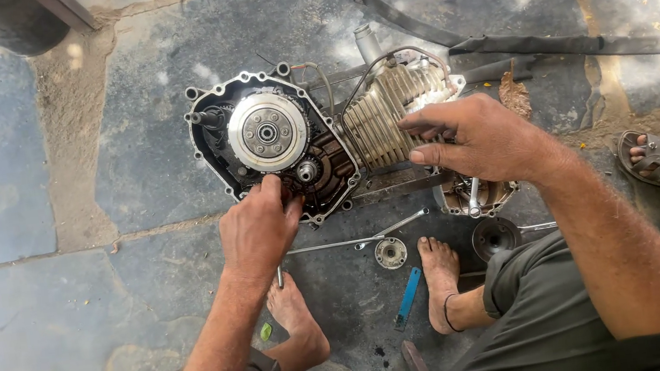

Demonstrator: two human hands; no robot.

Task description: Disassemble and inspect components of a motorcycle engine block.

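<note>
Left grip: the left hand (258,228) is curled shut, fingertips pinched down at the lower edge of the open engine case (271,146); what exactly is pinched can't be made out, it's hidden under the knuckles.
Right grip: the right hand (480,140) is laid flat-ish and open, fingers spread across the finned cylinder (388,115); nothing is clamped, the block is just pressed on.
Engine: it's lying on its side on the stone floor (17,165), cover off, the round silver clutch plate (267,133) exposed in the middle and a small gear (306,171) seen just beside the left fingertips.
Close by: a long thin wrench (362,238) is lying just below the case, with a small round metal disc (390,253) near it and a blue flat tool (408,297) between the bare feet.
Right side: a dark cup-shaped part (495,237) is sat by the right knee, and a round part with a wrench in it (476,197) is tucked under the right wrist.
Further out: another person's sandalled foot (652,158) is seen at the right edge, well apart from the engine.
</note>
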